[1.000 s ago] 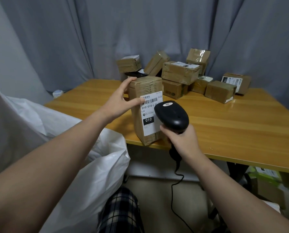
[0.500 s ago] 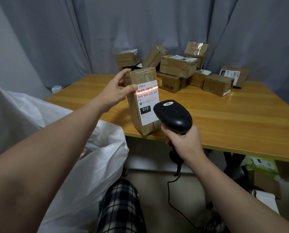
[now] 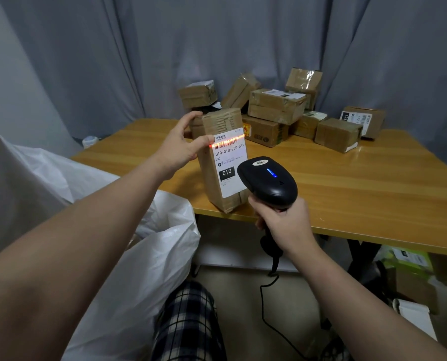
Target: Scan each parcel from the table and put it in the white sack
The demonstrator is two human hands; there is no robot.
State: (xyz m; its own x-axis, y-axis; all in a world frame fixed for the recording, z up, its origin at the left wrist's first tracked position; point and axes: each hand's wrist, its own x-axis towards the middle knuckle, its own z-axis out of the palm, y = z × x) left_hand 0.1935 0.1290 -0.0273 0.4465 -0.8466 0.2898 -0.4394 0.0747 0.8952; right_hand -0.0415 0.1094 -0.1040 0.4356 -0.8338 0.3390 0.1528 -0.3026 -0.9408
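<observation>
1. the white sack (image 3: 139, 269) is slumping open at the left, below the near edge of the worktop (image 3: 360, 194).
2. the pile of parcels (image 3: 277, 105) is sitting at the far side of the worktop, awaiting scanning.
3. the parcel (image 3: 223, 162) is standing upright at the near edge; whether it is resting there or hanging just above, i cannot tell. the left grip (image 3: 177, 149) is clasping its upper left corner, thumb on the labelled face.
4. the right grip (image 3: 285, 225) is wrapping closed round the handle of the scanner (image 3: 268, 182), aiming at the label.
5. the red beam (image 3: 227, 141), absent a second ago, is now crossing the barcode.
6. the blue lamp (image 3: 271, 173), dark half a second ago, is now glowing; judged, the read is registering and the parcel is becoming ready for the sack.
</observation>
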